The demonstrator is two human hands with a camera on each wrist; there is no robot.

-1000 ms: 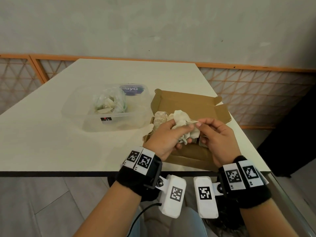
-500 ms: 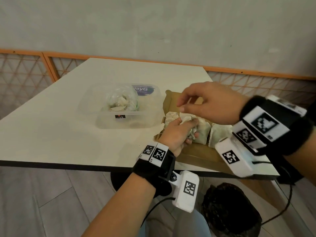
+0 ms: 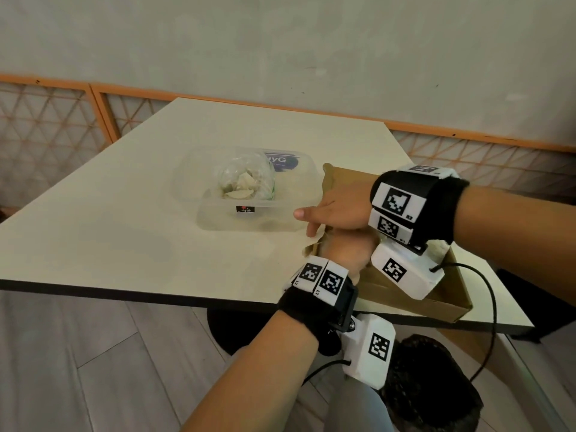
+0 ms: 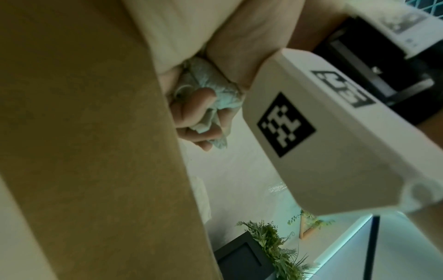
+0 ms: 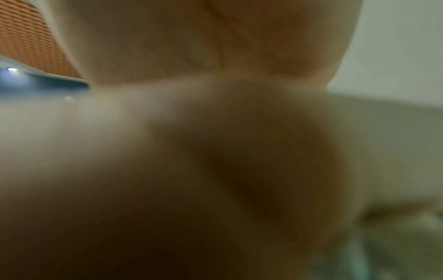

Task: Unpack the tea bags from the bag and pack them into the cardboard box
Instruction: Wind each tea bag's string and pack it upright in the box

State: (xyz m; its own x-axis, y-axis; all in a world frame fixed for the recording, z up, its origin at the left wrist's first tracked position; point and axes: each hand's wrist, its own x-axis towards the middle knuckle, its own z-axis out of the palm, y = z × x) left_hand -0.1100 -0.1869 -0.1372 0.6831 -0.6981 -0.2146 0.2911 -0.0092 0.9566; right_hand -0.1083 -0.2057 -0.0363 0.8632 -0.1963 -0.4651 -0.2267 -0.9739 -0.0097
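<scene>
Left hand point(image 3: 346, 251) closed tight around a crumpled whitish plastic bag point(image 4: 208, 83), wads of it squeezed out between the curled fingers point(image 4: 196, 106) in the left wrist view. Held right at the near-left corner of the open cardboard box point(image 3: 448, 294), partly hidden in the head view beneath the crossing right forearm. Just outside that fist, a brown box wall point(image 4: 91, 151) filling the left of the left wrist view. Right hand point(image 3: 333, 210) stretched directly over the left fist and reaching toward the left, thumb and fingers extended, nothing seen in it; fingertips low at the box corner, whether touching the cardboard cannot be told. Right wrist view too blurred to add anything but skin. Beyond the right fingertips, just beside them on the table point(image 3: 109, 232), a clear plastic tub point(image 3: 218, 219) with a small dark label on its near wall. Inside the tub, a second clear bag point(image 3: 246, 182) bulging with pale tea bags point(image 3: 240, 190). Behind that, a dark blue printed lid or label point(image 3: 282, 160), lettering partly hidden. Behind the right wrist, inside the box, a sliver of something pale point(image 3: 439, 247), too covered by the wrist camera to identify. Black cable point(image 3: 492, 307) looping from the right wrist unit past the near box edge.
</scene>
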